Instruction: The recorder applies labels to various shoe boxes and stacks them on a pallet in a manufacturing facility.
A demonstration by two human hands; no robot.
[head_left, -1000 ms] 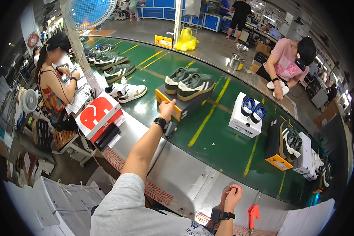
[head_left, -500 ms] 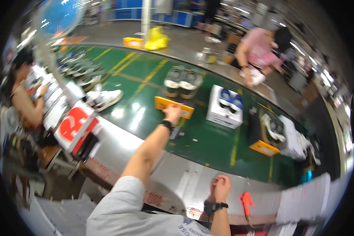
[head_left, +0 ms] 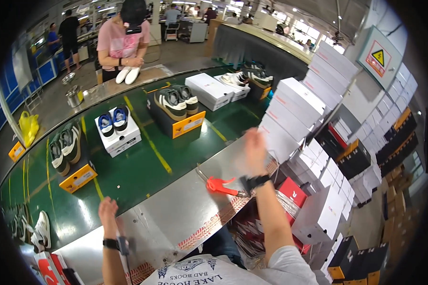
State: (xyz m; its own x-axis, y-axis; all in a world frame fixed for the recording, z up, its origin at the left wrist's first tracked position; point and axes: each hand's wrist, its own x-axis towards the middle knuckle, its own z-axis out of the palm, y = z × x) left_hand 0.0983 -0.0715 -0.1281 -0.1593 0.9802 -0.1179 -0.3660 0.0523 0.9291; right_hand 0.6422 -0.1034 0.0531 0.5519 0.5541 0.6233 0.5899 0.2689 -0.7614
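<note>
My left hand (head_left: 108, 211) hovers by the near edge of the green conveyor belt (head_left: 142, 166), fingers loosely bent and nothing visible in them. Beyond it, a pair of dark and white sneakers (head_left: 66, 145) rests on a dark shoebox with an orange end (head_left: 78, 178). Smeared by motion, my right hand (head_left: 254, 152) is raised over the metal ledge (head_left: 161, 223), close to a stack of white shoeboxes (head_left: 287, 111); its fingers cannot be made out. Below and left of it lies a red-handled tool (head_left: 221, 186) on the ledge.
Along the belt stand blue and black shoes (head_left: 113, 121) on a white box, more sneakers (head_left: 176, 100) on a dark box, and white boxes (head_left: 209, 90). Across the belt, a person in pink (head_left: 123, 45) handles white shoes (head_left: 127, 75). Shoeboxes (head_left: 318, 213) crowd my right side.
The view has swung to the right. My left hand has come off the orange-ended shoebox and back to the belt's near edge. My right hand has risen toward the stacked white boxes.
</note>
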